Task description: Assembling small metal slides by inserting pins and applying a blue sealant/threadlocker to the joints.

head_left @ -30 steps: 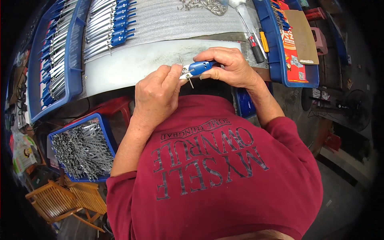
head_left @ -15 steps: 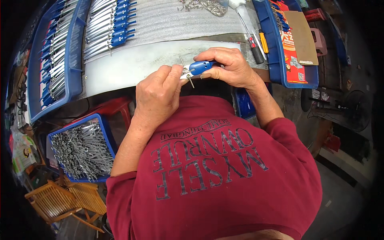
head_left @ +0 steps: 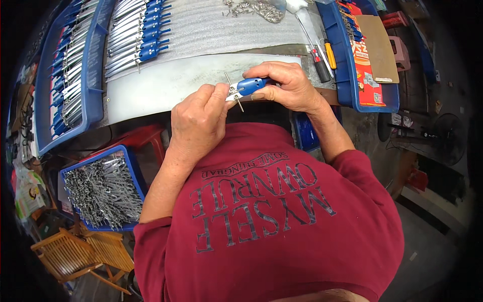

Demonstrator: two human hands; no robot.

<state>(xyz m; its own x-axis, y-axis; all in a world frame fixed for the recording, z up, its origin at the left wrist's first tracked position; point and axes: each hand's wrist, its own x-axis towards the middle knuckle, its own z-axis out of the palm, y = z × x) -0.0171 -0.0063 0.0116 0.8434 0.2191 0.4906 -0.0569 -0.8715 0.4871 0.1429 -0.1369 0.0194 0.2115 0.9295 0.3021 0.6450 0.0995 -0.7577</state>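
I see the bench (head_left: 166, 85) carrying a ribbed grey mat (head_left: 211, 30), blue trays (head_left: 93, 75), blue-handled tools (head_left: 141, 43) and screwdrivers (head_left: 322, 60).

Single view, head-mounted wide fisheye camera, the left of a side-by-side pair. Looks steeply down over the wearer's chest, picture upright and unmirrored. Near field: red shirt (head_left: 271, 221) fills the lower half; both forearms rise from it to the left hand (head_left: 198, 123) and right hand (head_left: 287, 88), close under the lens at centre. Middle field: worktop (head_left: 166, 85) across the upper part, its edges bowed by the lens. Outer field: blue bin (head_left: 103, 189) low at left, floor (head_left: 427, 251) at right. Dark rim surrounds all. No second view to compare.
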